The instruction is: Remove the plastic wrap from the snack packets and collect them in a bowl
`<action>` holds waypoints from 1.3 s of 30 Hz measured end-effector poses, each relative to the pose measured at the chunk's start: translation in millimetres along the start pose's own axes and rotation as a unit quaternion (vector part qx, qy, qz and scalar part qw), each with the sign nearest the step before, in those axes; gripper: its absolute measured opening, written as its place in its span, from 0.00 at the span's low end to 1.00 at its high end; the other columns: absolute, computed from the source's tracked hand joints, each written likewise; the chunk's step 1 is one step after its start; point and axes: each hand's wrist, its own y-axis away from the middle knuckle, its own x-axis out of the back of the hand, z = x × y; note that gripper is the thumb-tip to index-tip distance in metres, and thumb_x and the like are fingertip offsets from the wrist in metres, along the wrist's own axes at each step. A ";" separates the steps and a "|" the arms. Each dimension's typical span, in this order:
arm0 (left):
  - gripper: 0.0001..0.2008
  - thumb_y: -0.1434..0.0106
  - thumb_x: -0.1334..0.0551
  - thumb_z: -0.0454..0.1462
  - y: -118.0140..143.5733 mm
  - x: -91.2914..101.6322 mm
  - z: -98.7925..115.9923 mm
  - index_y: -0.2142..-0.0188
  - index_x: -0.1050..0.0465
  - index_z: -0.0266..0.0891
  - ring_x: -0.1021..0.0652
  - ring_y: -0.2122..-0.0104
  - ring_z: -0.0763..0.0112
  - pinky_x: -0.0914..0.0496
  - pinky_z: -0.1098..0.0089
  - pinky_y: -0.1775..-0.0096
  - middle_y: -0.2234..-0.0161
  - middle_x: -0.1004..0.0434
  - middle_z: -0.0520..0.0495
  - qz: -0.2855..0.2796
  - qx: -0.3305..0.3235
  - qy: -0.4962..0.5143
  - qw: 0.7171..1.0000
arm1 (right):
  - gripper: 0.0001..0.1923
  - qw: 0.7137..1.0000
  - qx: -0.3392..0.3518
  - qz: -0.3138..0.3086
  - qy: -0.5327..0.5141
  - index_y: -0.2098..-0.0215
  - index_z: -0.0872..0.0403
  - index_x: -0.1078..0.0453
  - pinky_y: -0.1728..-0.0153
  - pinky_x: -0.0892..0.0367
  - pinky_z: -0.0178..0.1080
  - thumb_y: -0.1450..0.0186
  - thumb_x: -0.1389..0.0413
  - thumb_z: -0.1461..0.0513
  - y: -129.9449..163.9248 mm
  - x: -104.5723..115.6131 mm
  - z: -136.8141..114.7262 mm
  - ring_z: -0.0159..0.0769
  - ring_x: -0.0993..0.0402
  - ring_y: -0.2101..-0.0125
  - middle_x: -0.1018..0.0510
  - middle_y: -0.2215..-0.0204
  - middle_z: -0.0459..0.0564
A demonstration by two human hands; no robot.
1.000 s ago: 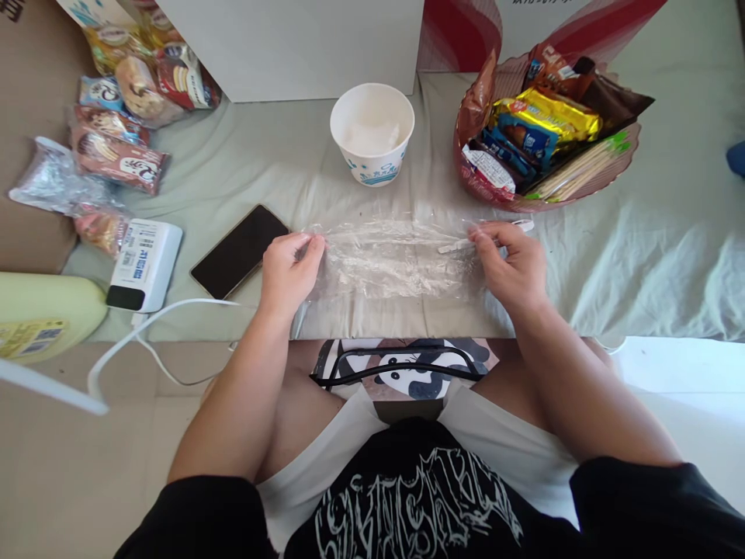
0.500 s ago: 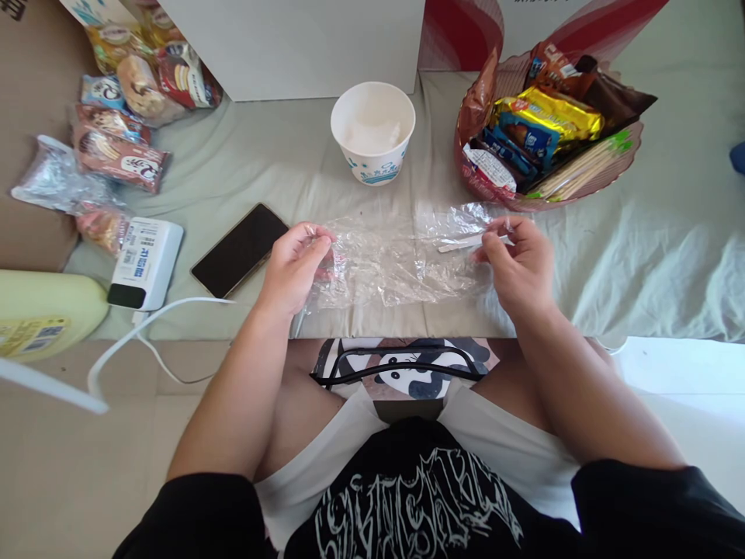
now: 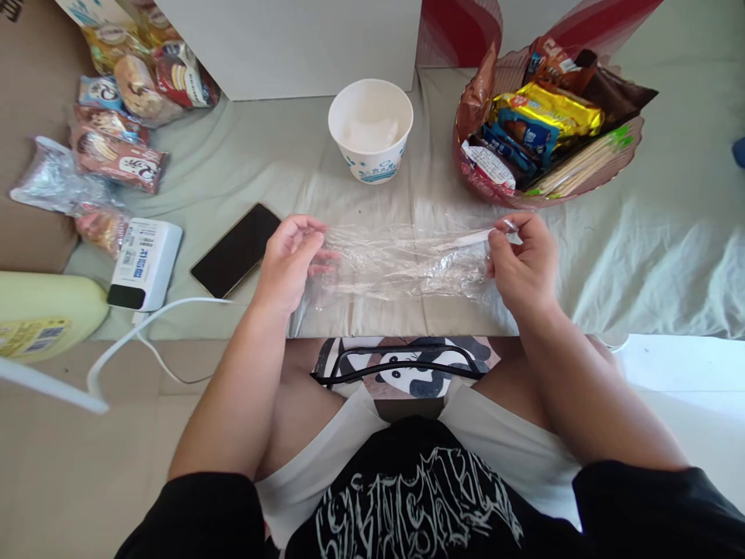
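Note:
A clear, crinkled plastic bag (image 3: pixel 396 264) is stretched sideways between my two hands, above the cloth near its front edge. My left hand (image 3: pixel 292 256) pinches its left end between thumb and fingers. At the other end, my right hand (image 3: pixel 522 260) is closed on the plastic. A narrow white strip (image 3: pixel 467 240) lies along the bag by my right thumb; whether it is part of the bag I cannot tell. Beyond the bag stands a white paper bucket (image 3: pixel 370 132) with blue print, with some whitish material at its bottom.
A pink ribbed bowl (image 3: pixel 605 175) holds wrapped snacks and green-tipped wooden sticks. Left of my hand lie a phone (image 3: pixel 237 248), a white power bank (image 3: pixel 145 264) with a cable, and a yellow bottle (image 3: pixel 52 310). Packaged snacks (image 3: pixel 122 155) lie far left; a white box (image 3: pixel 303 46) stands behind.
My hands have drawn slightly farther apart, and the bag is pulled tauter and narrower. The white strip now shows more fully beside my right thumb.

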 end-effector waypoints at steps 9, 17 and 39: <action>0.20 0.44 0.28 0.43 34.7 7.9 -17.8 0.53 0.27 0.47 0.25 0.46 0.52 0.26 0.51 0.44 0.49 0.28 0.42 0.011 -0.322 -0.331 0.887 | 0.08 0.999 -0.009 0.017 0.029 0.61 0.47 0.35 0.83 0.42 0.36 0.31 0.43 0.54 -0.6 -1.2 -2.5 0.28 0.36 0.82 0.30 0.70 0.45; 0.08 0.36 0.38 0.33 31.3 6.5 -11.8 0.62 0.21 0.47 0.22 0.47 0.54 0.29 0.51 0.42 0.51 0.19 0.45 -0.138 -0.312 -0.415 0.844 | 0.07 0.998 -0.021 0.015 0.050 0.59 0.47 0.34 0.84 0.44 0.37 0.35 0.44 0.60 -0.1 2.1 -4.5 0.27 0.34 0.82 0.25 0.58 0.49; 0.11 0.44 0.41 0.30 16.0 26.2 -7.6 0.65 0.23 0.45 0.22 0.64 0.60 0.30 0.62 0.61 0.63 0.20 0.47 0.015 -0.173 -0.371 0.912 | 0.14 0.959 0.080 -0.105 0.250 0.55 0.49 0.25 0.63 0.28 0.47 0.40 0.40 0.61 8.0 23.3 4.6 0.32 0.32 0.77 0.21 0.54 0.53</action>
